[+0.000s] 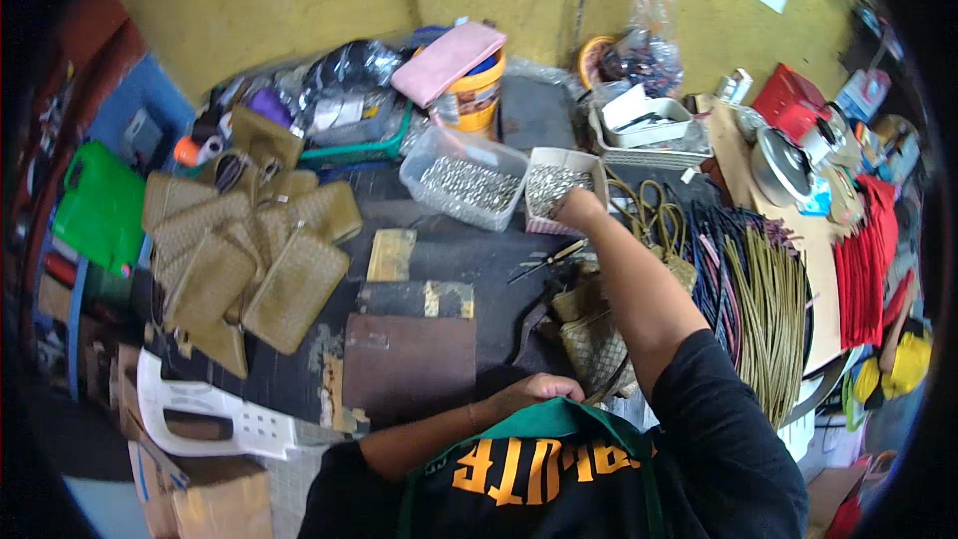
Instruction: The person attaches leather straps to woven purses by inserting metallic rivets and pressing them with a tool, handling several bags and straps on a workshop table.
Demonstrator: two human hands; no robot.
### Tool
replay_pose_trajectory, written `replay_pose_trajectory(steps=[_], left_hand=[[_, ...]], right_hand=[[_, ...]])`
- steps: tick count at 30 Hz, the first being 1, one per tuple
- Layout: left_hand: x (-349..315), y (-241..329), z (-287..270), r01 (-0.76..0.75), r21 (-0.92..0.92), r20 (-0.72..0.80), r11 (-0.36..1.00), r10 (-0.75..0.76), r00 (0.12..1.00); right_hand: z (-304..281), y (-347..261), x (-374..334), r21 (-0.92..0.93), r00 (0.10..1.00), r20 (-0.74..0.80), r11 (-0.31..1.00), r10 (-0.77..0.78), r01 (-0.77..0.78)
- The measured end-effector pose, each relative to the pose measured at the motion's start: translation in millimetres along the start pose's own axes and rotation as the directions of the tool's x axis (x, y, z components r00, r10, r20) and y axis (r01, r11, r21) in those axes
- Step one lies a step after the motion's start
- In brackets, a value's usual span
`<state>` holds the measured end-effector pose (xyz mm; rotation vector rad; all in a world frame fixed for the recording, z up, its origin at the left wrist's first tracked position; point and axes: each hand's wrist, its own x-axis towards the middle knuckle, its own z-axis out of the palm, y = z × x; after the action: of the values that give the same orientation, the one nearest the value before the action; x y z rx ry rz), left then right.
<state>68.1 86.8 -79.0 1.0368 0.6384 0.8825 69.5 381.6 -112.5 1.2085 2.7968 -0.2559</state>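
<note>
My right hand (579, 208) reaches forward into a small whitish box (566, 158) of shiny silver metal pieces (550, 183); its fingertips are hidden among them. Close to my body, my left hand (539, 394) is curled closed; what it grips, if anything, is hidden. Beside it, partly under my right forearm, lies an olive woven bag (596, 344) with a dark strap. A larger clear plastic tub (464, 178) of similar silver pieces stands left of the box. Pliers-like tool (549, 261) with pale handles lies between box and bag.
Olive woven pouches (296, 289) are heaped on the left of the dark table. A brown board (409, 364) lies in front of me. Bundles of olive and dark cords (763, 304) spread at right, with red strips (856, 289) beyond. A yellow bucket (475, 100) stands at the back.
</note>
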Motion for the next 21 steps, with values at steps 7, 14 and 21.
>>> replay_pose_trajectory(steps=[7,14,21], left_hand=[[8.9,5.5,9.9,-0.026,0.087,0.063,0.996,0.021,0.998],[10.0,21.4,17.5,-0.025,0.063,-0.103,0.998,0.032,0.994],[25.7,45.3,35.3,-0.086,0.199,-0.328,0.976,0.149,0.933]], right_hand=[[5.5,14.6,-22.8,0.311,0.939,-0.342,0.948,0.041,0.072],[-78.9,31.6,-74.6,0.853,0.822,-0.445,0.447,0.354,0.269],[-102.7,31.1,-249.3,0.951,0.868,-0.277,0.245,0.412,0.187]])
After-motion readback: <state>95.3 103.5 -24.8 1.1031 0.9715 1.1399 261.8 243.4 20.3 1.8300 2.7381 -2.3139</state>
